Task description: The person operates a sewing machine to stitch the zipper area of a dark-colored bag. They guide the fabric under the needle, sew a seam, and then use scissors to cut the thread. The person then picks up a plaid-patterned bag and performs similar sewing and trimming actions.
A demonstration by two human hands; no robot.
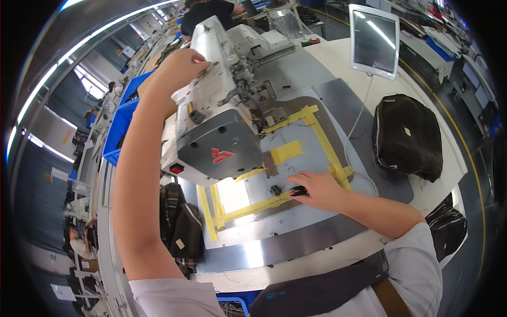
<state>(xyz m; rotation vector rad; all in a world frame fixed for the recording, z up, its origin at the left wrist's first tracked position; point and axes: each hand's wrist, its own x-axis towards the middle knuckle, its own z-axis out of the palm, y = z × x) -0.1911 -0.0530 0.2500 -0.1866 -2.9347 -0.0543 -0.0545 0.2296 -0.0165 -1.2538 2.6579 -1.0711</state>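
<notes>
My left hand [182,64] is raised over the top of the large white and grey sewing machine head [216,142]. Its fingers are bent together against the upper side, and whatever they pinch is too small to make out. Low over the plate, my right hand [319,191] has its fingers closed around a small black object [299,190] of unclear kind. Just left of it, a small round dark metal part [275,190] sits on the plate. Yellow tape [253,209] frames the pale work plate [311,140] under the machine head.
A dark fabric piece [409,137] lies on the table at right, below a white-framed screen [374,39]. More dark fabric items [182,227] are beside the plate at left. Blue bins [121,129] stand behind my left arm. A person in black [208,16] sits beyond the machine.
</notes>
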